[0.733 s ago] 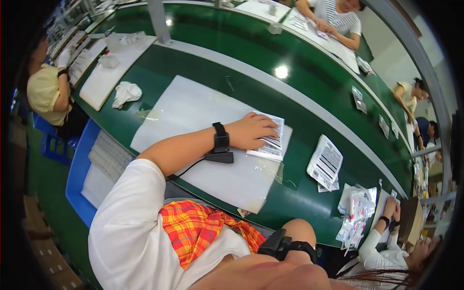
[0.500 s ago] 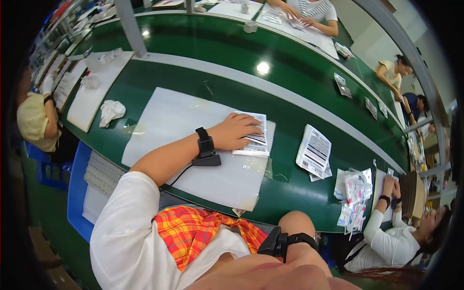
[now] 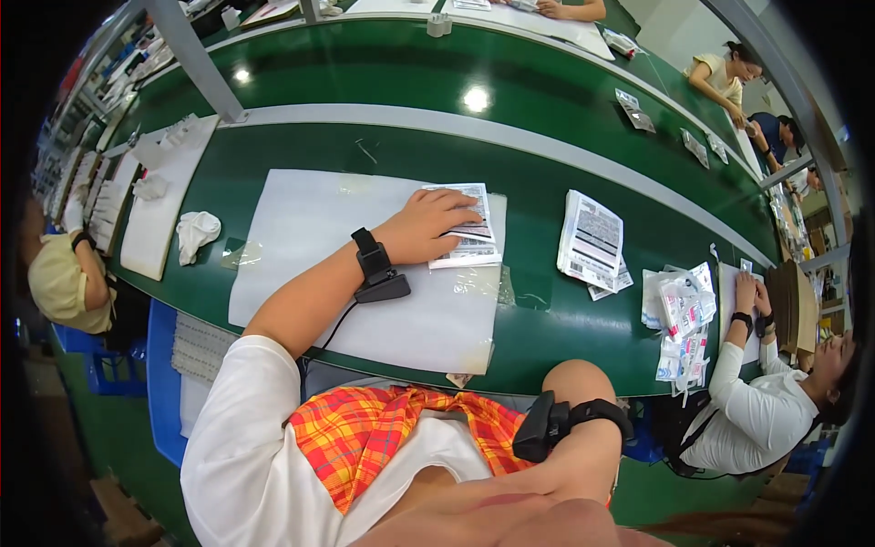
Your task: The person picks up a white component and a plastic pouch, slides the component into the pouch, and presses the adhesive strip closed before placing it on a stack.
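My left hand (image 3: pixel 436 225) lies flat with its fingers stretched out on a small stack of flat white printed packets (image 3: pixel 472 248). These packets rest on a white sheet (image 3: pixel 365 324), taped to the green table. A black strap with a small device circles my left wrist. My right forearm, bent upward, has a similar black strap round it. What shows of my right hand (image 3: pixel 588 469) is close below the camera, by my chin; its fingers are hidden. A second stack of printed packets (image 3: pixel 591 239) sits to the right of the sheet.
Plastic-wrapped packets (image 3: pixel 682 314) are heaped farther right, near a co-worker's hands (image 3: pixel 752 294). A crumpled white cloth (image 3: pixel 197 235) lies left, beside a white board (image 3: pixel 164 214). A metal rail (image 3: pixel 474 129) crosses behind. A blue bin (image 3: pixel 164 383) stands below the left table edge.
The view has tilted and shifted slightly. My left hand stays on the packets, its fingers still laid out flat. My right arm remains bent upward.
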Motion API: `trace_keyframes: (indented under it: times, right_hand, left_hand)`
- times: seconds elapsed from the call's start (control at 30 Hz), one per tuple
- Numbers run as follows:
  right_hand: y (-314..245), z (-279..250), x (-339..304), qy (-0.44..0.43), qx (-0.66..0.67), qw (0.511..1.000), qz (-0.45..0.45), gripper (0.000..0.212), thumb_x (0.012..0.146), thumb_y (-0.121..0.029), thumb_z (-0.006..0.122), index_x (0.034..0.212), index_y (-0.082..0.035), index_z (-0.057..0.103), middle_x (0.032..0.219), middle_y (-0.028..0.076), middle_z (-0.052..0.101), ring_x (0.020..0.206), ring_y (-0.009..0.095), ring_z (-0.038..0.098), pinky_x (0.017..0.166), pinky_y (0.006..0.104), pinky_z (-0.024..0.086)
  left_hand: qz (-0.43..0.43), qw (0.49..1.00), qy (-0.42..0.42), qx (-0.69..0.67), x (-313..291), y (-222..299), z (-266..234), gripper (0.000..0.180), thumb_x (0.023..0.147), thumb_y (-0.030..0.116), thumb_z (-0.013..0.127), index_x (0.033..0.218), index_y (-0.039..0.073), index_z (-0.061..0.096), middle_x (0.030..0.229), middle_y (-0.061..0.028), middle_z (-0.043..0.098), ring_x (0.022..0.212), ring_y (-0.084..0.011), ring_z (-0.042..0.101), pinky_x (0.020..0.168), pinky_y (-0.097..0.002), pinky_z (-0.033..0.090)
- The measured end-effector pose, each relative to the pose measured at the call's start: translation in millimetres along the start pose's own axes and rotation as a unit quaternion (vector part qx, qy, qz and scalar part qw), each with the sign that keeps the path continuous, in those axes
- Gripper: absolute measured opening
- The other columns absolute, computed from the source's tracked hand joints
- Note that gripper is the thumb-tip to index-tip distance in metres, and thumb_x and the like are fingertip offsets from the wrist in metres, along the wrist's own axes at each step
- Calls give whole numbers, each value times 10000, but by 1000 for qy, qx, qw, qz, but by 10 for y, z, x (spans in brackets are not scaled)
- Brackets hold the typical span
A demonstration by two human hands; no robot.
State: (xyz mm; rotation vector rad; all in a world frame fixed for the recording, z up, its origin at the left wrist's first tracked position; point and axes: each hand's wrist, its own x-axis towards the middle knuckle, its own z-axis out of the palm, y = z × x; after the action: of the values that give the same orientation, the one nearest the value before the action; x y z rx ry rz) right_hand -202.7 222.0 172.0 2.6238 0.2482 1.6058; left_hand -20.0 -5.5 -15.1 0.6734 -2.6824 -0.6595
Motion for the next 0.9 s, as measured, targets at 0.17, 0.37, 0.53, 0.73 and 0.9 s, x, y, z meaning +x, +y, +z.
trace_keyframes:
  times: [0.17, 0.37, 0.53, 0.73, 0.9]
  right_hand:
    - [-4, -48, 51, -78, -58, 995, -27, 321, 991, -329, 476, 1081, -81, 660, 996, 138, 656, 1033, 312, 631, 891, 607, 475]
    - [-171, -98, -338, 18, -127, 989, -70, 134, 860, -221, 645, 917, -106, 683, 920, 35, 663, 891, 179, 641, 814, 387, 502]
    - [-136, -95, -416, 122, -172, 972, -103, 90, 753, -120, 763, 752, -115, 673, 848, -47, 661, 743, 70, 643, 729, 208, 526]
    - [-43, -102, -359, 121, -192, 969, -100, 157, 729, -92, 761, 667, -104, 618, 794, -66, 656, 697, 57, 632, 700, 194, 527]
    - [-35, -109, -333, 119, -203, 968, -90, 152, 711, -80, 772, 673, -120, 630, 746, -83, 658, 694, 49, 624, 702, 196, 515]
  left_hand:
    - [-6, 1000, 1, 11, 1, -2, -5, 478, 859, 192, 549, 1337, 182, 572, 1456, -78, 486, 1384, -278, 384, 1161, -462, 235]
    - [3, 1000, 2, 7, 21, -1, 7, 480, 857, 186, 544, 1336, 179, 570, 1459, -86, 482, 1385, -285, 383, 1158, -469, 237]
    - [-13, 1000, -8, 7, -35, -12, -23, 499, 839, 154, 527, 1336, 179, 569, 1475, -103, 466, 1393, -300, 375, 1159, -476, 232]
    - [-11, 1000, -7, -2, -11, 5, -12, 492, 844, 153, 528, 1332, 184, 572, 1474, -100, 467, 1399, -299, 369, 1162, -476, 229]
    - [-17, 1000, -9, 0, -26, 3, -13, 500, 839, 150, 532, 1337, 183, 570, 1471, -97, 472, 1399, -296, 370, 1163, -475, 227]
